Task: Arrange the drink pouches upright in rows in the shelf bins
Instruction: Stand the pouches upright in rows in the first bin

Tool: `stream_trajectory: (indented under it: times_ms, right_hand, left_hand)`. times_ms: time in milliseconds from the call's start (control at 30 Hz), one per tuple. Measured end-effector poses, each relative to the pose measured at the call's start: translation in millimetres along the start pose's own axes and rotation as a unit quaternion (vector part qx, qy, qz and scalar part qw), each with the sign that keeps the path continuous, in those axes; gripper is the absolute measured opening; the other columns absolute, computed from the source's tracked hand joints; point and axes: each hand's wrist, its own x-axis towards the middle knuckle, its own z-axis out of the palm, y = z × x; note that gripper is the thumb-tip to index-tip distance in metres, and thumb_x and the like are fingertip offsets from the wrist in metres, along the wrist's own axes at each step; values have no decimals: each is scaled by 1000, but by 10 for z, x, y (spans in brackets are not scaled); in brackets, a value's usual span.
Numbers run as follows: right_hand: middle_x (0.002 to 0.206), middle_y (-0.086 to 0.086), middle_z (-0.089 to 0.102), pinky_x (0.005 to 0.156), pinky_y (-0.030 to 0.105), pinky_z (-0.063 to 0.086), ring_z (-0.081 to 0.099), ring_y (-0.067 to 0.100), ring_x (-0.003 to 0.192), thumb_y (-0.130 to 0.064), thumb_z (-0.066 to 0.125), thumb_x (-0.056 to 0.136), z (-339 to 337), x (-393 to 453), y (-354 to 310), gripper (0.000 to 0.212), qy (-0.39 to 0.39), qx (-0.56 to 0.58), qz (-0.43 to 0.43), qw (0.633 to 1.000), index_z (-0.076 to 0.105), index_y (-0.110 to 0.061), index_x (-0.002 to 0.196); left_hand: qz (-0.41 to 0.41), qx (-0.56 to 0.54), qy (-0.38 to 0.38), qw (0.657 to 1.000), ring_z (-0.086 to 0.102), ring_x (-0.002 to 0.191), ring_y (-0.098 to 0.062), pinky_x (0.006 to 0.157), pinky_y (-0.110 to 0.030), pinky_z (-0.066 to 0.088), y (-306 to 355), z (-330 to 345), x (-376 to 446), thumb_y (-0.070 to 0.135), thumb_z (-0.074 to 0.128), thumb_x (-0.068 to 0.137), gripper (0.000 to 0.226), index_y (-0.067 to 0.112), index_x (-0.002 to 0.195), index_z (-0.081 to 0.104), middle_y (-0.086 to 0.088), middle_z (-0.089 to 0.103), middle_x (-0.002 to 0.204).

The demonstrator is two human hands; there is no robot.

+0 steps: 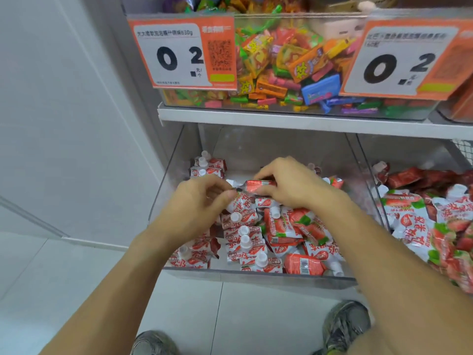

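**Kid:** What was closest to you?

**Me:** My two shoes [345,326] on the floor, down at 6 o'clock. Past them came the front wall of the clear bin [256,274].

**Kid:** And in the bin?

**Me:** Drink pouches [281,234], red and white with little white caps. By the front wall some stood up in short rows. Over at 3 o'clock most lay flat in a heap.

**Kid:** What were your hands doing?

**Me:** Both were over the middle of the bin. My right hand [289,185] curled around one pouch [258,186] from above. That pouch lay on its side. Its long way ran from 3 o'clock to 9 o'clock, with the cap end pointing at 9 o'clock.

**Kid:** And the other hand?

**Me:** My left hand [202,203] sat just at 9 o'clock from it. The fingers were bunched, and the tips touched the cap end. I couldn't tell if they pinched the cap or only touched it.

**Kid:** So what came next?

**Me:** I think the pouch had to be turned cap up, then set behind a row. The left hand was nearest the cap, so it could tip it.

**Kid:** What was farther back?

**Me:** Bare bin floor at 12 o'clock. Above that was a shelf [281,121] with a candy bin [281,73] and two price signs [181,52].
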Motion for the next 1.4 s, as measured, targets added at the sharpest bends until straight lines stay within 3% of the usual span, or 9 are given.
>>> stream_trajectory:
  times_ms: [100,233,333,500,767,867,1067,1200,1400]
  right_hand:
    - [110,-9,72,87,26,52,67,6,98,-30,68,93,-168,-87,23,25,40,109,18,993,72,-21,115]
    - [104,-5,75,89,26,56,71,7,97,-13,69,91,-169,-209,-81,23,-44,338,-45,939,70,-19,113]
    - [109,-7,75,96,28,53,69,5,103,-15,70,91,-81,-188,-92,26,-53,323,-65,943,70,-24,116]
    - [99,-3,73,93,36,56,70,10,93,-18,75,86,-128,30,47,20,33,253,21,967,70,-24,104]
    - [130,0,61,102,36,48,61,21,113,-53,83,70,106,672,-347,83,-207,-25,37,977,53,-15,138]
    - [129,3,62,97,35,50,61,26,110,-51,88,63,242,754,-353,87,-230,-101,54,966,56,-12,134]
    - [110,2,66,84,34,54,61,22,94,-51,90,59,242,716,-318,77,-183,-91,49,978,59,-13,118]
    - [85,-5,54,55,26,37,51,15,73,-36,91,62,42,552,-317,57,-119,-35,19,992,54,-19,102]
    - [111,-6,59,67,19,42,57,13,92,-35,78,75,-156,358,-227,54,-29,51,1,998,56,-26,123]
  left_hand:
    - [2,-1,98,995,62,95,-2,84,-21,53,-12,-55,31,36,68,87,34,24,118,60,12,65,108]
    - [-25,-114,37,992,61,108,-2,91,-26,54,14,-114,34,45,71,77,57,24,128,54,11,64,120]
    - [-7,-118,70,991,68,84,1,74,-23,57,62,-172,-6,30,74,80,15,19,88,67,12,72,86]
    - [-12,21,175,984,62,74,3,63,-18,46,27,-402,-203,37,76,76,20,23,80,63,18,65,73]
    - [11,77,167,983,58,70,-3,62,-4,36,-33,-505,-310,34,80,71,24,19,89,74,9,72,82]
    - [12,70,170,983,57,70,-6,59,-5,34,-49,-475,-332,33,80,74,22,19,89,72,8,69,80]
    - [37,58,165,984,56,71,-6,63,-5,33,-46,-468,-309,31,79,75,21,18,91,72,5,72,84]
    - [24,46,172,984,66,79,-11,65,-9,39,-29,-472,-326,33,79,75,23,18,91,72,6,73,86]
    - [17,50,181,982,68,77,-18,68,-28,53,-25,-467,-314,35,79,74,25,15,87,71,2,73,81]
